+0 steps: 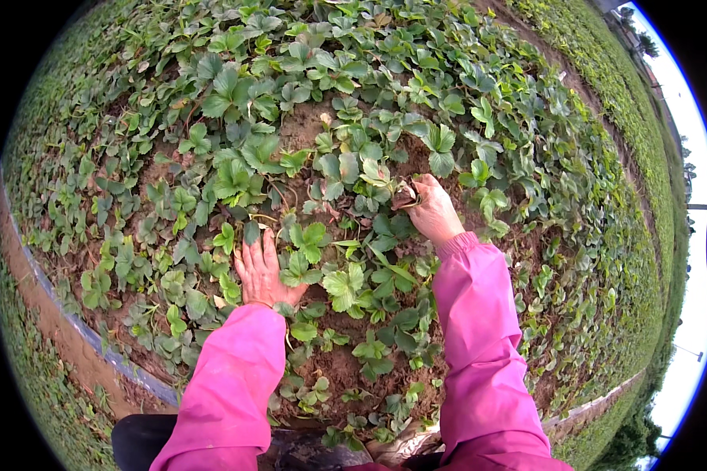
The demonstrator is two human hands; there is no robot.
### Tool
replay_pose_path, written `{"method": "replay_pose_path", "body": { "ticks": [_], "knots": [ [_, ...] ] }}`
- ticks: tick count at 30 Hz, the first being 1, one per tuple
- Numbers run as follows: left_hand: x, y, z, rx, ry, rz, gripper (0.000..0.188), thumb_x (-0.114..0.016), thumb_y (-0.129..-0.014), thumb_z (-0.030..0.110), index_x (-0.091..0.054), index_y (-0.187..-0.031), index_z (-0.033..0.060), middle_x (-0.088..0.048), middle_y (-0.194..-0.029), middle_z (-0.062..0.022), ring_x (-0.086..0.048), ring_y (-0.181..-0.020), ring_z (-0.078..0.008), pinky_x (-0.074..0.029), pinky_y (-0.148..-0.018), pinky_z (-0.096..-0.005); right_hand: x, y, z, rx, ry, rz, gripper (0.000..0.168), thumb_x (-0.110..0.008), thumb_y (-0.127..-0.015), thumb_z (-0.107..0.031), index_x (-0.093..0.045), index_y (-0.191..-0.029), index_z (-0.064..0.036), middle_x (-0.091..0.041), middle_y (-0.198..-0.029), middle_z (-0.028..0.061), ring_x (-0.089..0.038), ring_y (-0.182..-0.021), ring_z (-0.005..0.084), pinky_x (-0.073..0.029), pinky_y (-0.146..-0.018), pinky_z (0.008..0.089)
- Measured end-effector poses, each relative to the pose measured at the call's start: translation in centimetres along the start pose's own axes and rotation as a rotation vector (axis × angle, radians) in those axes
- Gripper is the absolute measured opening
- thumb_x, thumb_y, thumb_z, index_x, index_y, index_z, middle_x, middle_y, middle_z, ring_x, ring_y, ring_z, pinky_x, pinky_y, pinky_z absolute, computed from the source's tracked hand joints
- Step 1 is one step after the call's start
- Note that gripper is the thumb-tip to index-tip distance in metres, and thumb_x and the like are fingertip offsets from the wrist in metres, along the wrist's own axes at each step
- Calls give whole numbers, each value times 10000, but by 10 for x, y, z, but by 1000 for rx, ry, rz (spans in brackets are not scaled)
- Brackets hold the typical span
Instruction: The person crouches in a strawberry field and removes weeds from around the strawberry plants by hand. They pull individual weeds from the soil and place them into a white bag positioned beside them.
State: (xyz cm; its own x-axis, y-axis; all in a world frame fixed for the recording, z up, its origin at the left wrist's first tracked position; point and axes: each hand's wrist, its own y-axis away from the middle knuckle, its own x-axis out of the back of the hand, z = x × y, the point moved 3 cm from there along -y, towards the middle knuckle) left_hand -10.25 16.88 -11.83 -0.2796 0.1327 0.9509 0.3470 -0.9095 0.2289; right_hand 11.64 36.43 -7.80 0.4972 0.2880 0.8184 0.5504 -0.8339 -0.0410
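Note:
Low strawberry plants (343, 287) with green three-part leaves spread over brown soil (342, 368). My left hand (265, 271) lies palm down among the leaves, left of centre, its fingers pointing away from me and somewhat apart; nothing shows in its grasp. My right hand (433, 206), farther out and to the right, is closed on dry brown leaves (405, 195), pinched between thumb and fingers; the fingers' undersides are hidden. A pale green leaf (376, 172) is just left of that hand. Both arms wear pink sleeves.
A grey edging strip (94, 338) curves along the lower left beside bare soil. A furrow (618, 141) runs along the right, with more green growth beyond. Dark footwear (318, 450) shows at the bottom edge between my sleeves, next to the plants.

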Motion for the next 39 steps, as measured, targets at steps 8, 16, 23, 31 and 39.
{"method": "replay_pose_path", "body": {
  "ticks": [8, 16, 23, 31, 39],
  "knots": [
    [4, 0, 5, -41, 19, 37, 1104, -676, -514, 493, -81, -1324, 37, -189, -1317, -180, -173, -1221, -352, -82, -1010, -469, -27, -67, 13, -280, 147, 390, 119, -525, -721, -86, -505, -813, -14, -541, -785, 195, -525, -746, 360, -430, -636, 413],
    [0, 1, -2, -29, 21, 36, 1107, -667, -506, 517, -93, -1323, 38, -195, -1314, -182, -183, -1214, -360, -88, -1006, -478, -42, -64, -16, -43, 498, 278, 207, -483, -741, -128, -540, -921, -43, -489, -966, 148, -541, -771, 280, -449, -678, 377],
    [0, -1, 2, -28, 32, 22, 1120, -665, -504, 523, -79, -1326, 39, -166, -1333, -189, -174, -1219, -364, -80, -1007, -478, -24, -72, 17, -197, 335, 359, 240, -547, -718, -121, -533, -949, -59, -514, -1001, 195, -542, -808, 342, -455, -679, 389],
    [-2, 0, -2, -41, 8, 55, 1134, -664, -498, 531, -68, -1326, 36, -175, -1326, -185, -182, -1213, -362, -88, -1002, -477, -18, -80, 7, -165, 354, 268, 308, -540, -697, -74, -499, -1002, -87, -433, -1172, 173, -548, -841, 309, -466, -704, 366],
    [-3, 0, -3, -52, -4, 87, 1144, -665, -483, 536, -73, -1326, 39, -201, -1312, -181, -197, -1206, -356, -99, -1000, -475, -36, -42, -12, -12, 342, 239, 395, -529, -654, -27, -474, -1045, -8, -497, -978, 163, -509, -877, 304, -437, -753, 349]
  ]
}}
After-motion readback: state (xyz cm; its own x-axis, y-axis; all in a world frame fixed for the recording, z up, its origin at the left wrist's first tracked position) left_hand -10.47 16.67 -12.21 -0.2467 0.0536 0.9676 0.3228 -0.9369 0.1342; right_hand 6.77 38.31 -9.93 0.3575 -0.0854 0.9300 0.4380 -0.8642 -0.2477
